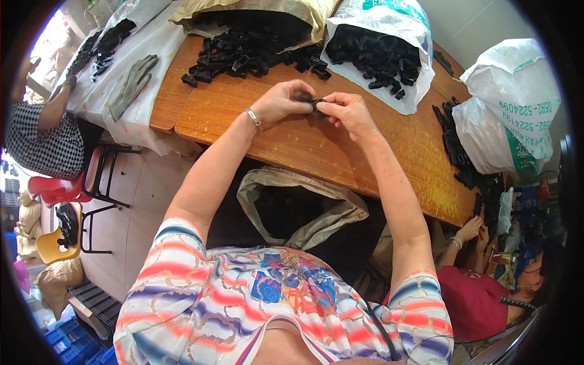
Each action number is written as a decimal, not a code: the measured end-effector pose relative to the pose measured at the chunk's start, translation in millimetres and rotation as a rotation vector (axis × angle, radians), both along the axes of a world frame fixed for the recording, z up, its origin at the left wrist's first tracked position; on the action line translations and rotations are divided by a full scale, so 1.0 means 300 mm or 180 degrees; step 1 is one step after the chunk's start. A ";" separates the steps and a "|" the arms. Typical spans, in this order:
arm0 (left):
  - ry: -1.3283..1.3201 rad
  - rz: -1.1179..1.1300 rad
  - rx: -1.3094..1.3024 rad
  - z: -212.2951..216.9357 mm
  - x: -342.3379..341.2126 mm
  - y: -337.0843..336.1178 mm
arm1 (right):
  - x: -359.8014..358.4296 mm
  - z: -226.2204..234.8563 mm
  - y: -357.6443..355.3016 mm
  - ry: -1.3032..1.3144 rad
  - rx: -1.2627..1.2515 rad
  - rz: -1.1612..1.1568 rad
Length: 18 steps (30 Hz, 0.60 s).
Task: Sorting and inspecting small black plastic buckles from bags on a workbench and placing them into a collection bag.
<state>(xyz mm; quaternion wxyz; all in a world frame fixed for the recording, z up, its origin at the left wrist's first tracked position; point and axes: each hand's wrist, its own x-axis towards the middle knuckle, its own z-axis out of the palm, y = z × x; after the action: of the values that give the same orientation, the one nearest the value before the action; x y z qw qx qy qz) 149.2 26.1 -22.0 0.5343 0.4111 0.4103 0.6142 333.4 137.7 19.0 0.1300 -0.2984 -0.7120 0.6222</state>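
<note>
Over the wooden table (255,134) my two hands meet at a small black plastic part (317,104). The thumb and fingers of my left hand (286,104) pinch it from one side. My right hand (348,114) grips its other side, with the fingers bent round it. The part is mostly covered by my fingertips, so its exact shape cannot be made out. Beyond my hands lies a heap of loose black plastic parts (228,56), spilling from an open tan sack (310,21). In my lap area below the table edge, an open woven sack (246,193) holds dark contents.
A white sack (420,91) of black parts lies at the back right, and white bags (511,97) stand farther right. Grey gloves (131,88) rest on the left table. One person (45,137) sits at left, another (471,298) at right. Stools (61,237) stand at left.
</note>
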 end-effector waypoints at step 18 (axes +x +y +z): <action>0.3628 0.1421 0.0504 -0.029 0.112 -0.031 | 0.170 -0.043 0.081 0.0270 0.3615 -0.0174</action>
<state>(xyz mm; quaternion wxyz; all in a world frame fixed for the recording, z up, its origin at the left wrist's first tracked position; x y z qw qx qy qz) 182.8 16.9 -30.7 0.0574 0.6172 0.6606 0.4236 384.4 161.9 6.0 0.3145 -0.1748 -0.9209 0.1496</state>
